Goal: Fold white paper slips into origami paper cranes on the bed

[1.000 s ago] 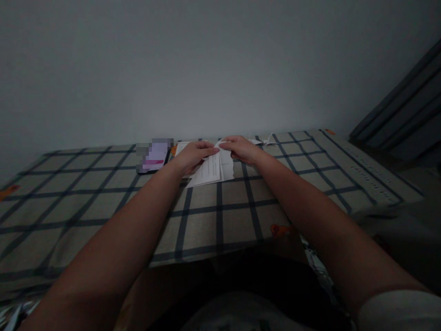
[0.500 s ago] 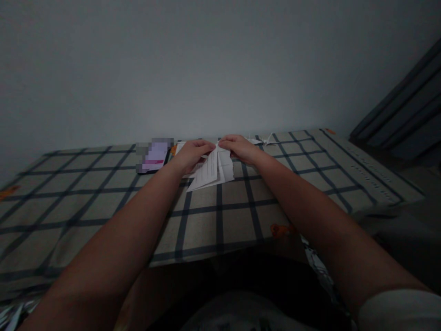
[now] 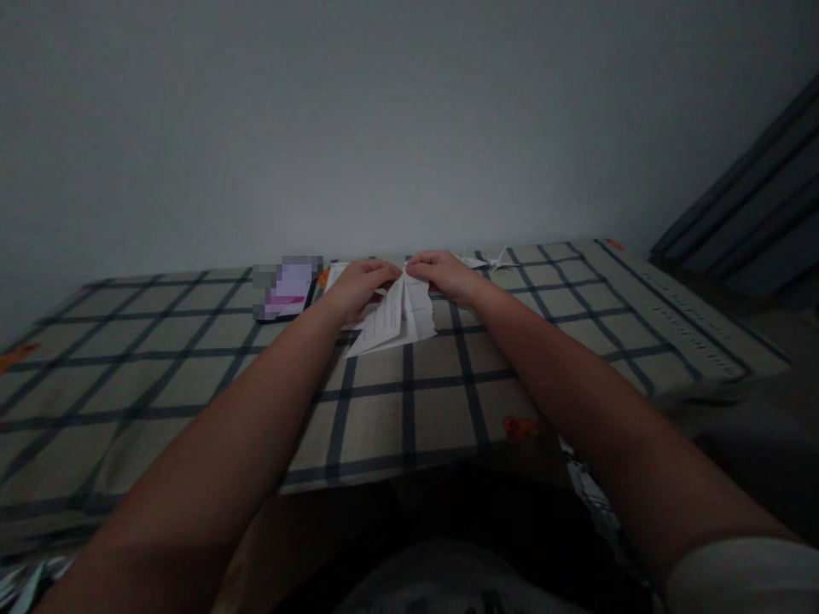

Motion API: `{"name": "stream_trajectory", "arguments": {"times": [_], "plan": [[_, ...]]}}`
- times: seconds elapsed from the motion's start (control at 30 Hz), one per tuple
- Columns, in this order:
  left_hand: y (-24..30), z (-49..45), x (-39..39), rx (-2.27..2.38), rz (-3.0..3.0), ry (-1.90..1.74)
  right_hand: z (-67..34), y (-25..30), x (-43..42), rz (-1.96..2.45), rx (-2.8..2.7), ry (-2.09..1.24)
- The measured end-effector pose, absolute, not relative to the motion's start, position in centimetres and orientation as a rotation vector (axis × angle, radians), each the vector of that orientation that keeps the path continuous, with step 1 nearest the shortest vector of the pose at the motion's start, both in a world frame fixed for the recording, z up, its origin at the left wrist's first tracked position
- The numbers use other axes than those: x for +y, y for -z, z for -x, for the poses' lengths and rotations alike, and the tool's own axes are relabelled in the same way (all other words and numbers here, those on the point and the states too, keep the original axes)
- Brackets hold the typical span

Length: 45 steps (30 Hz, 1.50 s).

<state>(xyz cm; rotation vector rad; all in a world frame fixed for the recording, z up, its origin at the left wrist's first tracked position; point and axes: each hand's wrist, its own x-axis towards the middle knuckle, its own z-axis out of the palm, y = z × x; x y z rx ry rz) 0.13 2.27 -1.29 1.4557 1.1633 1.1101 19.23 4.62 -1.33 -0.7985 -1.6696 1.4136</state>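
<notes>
A white printed sheet of paper lies folded on the checked cloth near the far wall. My left hand pinches its top edge from the left, fingers closed on the paper. My right hand pinches the same top edge from the right, its fingertips almost meeting those of the left. The upper part of the sheet is raised into a ridge between the two hands, and its lower part fans out flat toward me.
The checked grey cloth covers a broad flat surface against a plain wall. A phone with a lit pinkish screen lies left of the hands. Small paper scraps lie behind my right hand. Dark striped fabric hangs at right.
The paper's top edge has been drawn together and raised between the fingertips, so the sheet now stands in a narrower ridge. Both hands have stayed in nearly the same place.
</notes>
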Motion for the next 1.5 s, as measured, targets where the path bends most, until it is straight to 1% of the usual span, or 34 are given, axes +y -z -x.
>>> {"name": "stream_trajectory", "arguments": {"times": [0.27, 0.5, 0.7, 0.93, 1.1, 1.2, 1.4, 1.5], "plan": [[1.11, -0.1, 1.98, 1.149, -1.497, -1.106, -19.1, 1.31, 4.65, 0.799, -1.688, -1.415], [0.89, -0.23, 1.82, 1.166, -1.518, -1.121, -19.2, 1.14, 4.56, 0.832, -1.763, -1.339], [0.98, -0.25, 1.77, 1.18, -1.525, -1.139, -19.25, 1.12, 4.88, 0.844, -1.879, -1.141], [1.06, -0.53, 1.89, 1.138, -1.395, -1.155, -19.04, 0.7, 4.35, 0.882, -1.971, -0.925], [1.31, -0.58, 2.19, 1.14, -1.36, -1.126, -18.89, 0.58, 4.31, 0.812, -2.013, -0.751], [1.23, -0.54, 2.2, 1.143, -1.369, -1.119, -18.86, 0.73, 4.46, 0.82, -1.943, -0.835], [0.97, -0.42, 2.11, 1.166, -1.411, -1.127, -19.11, 1.29, 4.63, 0.824, -1.739, -1.31], [1.02, -0.34, 2.17, 1.171, -1.441, -1.124, -19.25, 1.44, 4.7, 0.812, -1.691, -1.389]]}}
